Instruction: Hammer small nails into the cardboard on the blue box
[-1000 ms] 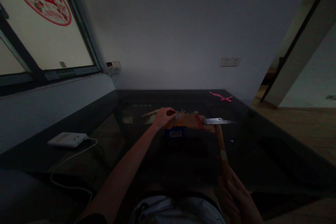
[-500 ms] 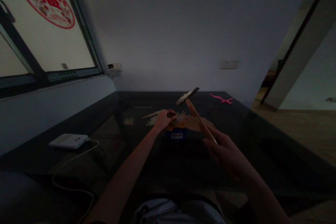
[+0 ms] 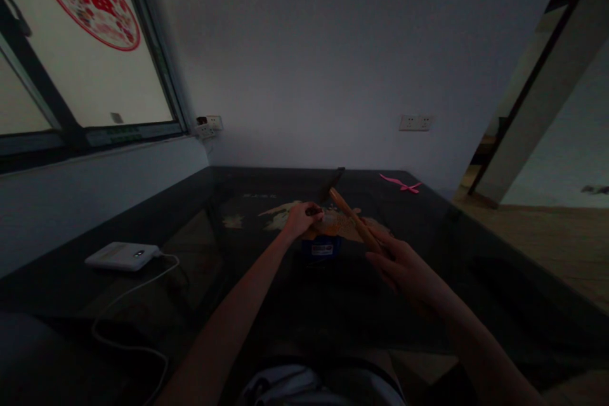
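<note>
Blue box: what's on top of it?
A tan-and-orange piece lies over the blue box, the left hand at its left end. The box's top is covered, so its surface can't be seen.

My left hand (image 3: 301,219) reaches forward, fingers curled; my right hand (image 3: 402,266) is closed, its forearm angled inward.

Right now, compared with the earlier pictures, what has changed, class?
The right hand and its hammer moved left and away from the wearer. Nothing visibly was grasped or released. The left hand, white device and pink strip stayed put.
</note>
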Demonstrator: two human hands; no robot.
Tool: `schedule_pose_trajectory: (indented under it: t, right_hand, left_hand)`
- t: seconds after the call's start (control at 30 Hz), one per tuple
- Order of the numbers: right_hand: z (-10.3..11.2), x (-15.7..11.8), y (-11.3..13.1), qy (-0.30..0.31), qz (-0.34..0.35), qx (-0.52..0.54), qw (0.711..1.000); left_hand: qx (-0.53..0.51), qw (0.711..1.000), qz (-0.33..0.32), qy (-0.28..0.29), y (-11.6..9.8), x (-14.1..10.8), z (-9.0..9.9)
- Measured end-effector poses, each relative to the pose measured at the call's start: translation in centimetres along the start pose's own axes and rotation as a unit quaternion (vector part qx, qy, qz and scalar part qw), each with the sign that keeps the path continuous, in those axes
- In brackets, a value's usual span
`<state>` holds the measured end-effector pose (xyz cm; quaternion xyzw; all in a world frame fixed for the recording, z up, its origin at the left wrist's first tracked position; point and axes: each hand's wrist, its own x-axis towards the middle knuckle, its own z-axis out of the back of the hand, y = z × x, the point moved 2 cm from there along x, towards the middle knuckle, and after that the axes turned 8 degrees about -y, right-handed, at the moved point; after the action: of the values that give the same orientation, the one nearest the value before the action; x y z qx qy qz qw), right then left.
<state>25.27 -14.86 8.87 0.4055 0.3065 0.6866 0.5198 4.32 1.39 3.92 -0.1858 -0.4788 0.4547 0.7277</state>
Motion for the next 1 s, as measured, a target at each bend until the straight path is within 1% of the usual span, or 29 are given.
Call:
schedule_pose_trajectory:
  t: [0.07,0.13,0.3,0.4,0.47,0.57,0.7,0.77,0.9,1.0]
  right_hand:
    - [0.0,0.2,0.2,0.008,0.025,-0.027,0.999]
    - [0.2,0.2,0.3,0.01,0.031,-0.039,0.999]
    - [0.5,-0.2,0.4,-0.005,-0.001,-0.024,1.0]
    - [0.3,-0.1,-0.1,0.019,-0.003,-0.023,1.0]
    - [0.1,0.1,-0.4,0.015,0.018,-0.036,0.999]
    - [0.2,0.1,-0.2,-0.021,0.054,-0.042,0.997]
    - [0.4,-0.2,0.5,-0.04,0.03,-0.002,0.999]
    - [0.3,-0.3,0.5,-0.024,0.011,0.008,1.0]
    - [-0.1,-0.2,-0.3,0.019,-0.027,0.001,0.999]
    - [0.2,-0.4,-0.5,-0.005,-0.025,-0.019,1.0]
  left_hand:
    - [0.006,1.0,0.0,0.002,0.1,0.0,-0.1]
    - [0.003,1.0,-0.001,0.005,0.1,0.0,-0.2]
    - [0.003,1.0,0.01,0.003,0.1,0.0,-0.2]
    - [0.011,1.0,0.007,0.007,0.0,0.0,-0.1]
    - [0.017,1.0,0.002,0.009,-0.1,0.0,0.0]
    - [0.019,1.0,0.006,0.013,-0.3,-0.1,0.0]
    - [0.025,1.0,0.01,0.012,-0.6,-0.1,0.1]
    - [0.025,1.0,0.01,0.01,-0.5,-0.1,0.1]
    - [0.015,1.0,-0.006,0.014,-0.3,0.0,0.0]
    - [0.016,1.0,-0.002,0.016,-0.4,-0.1,0.1]
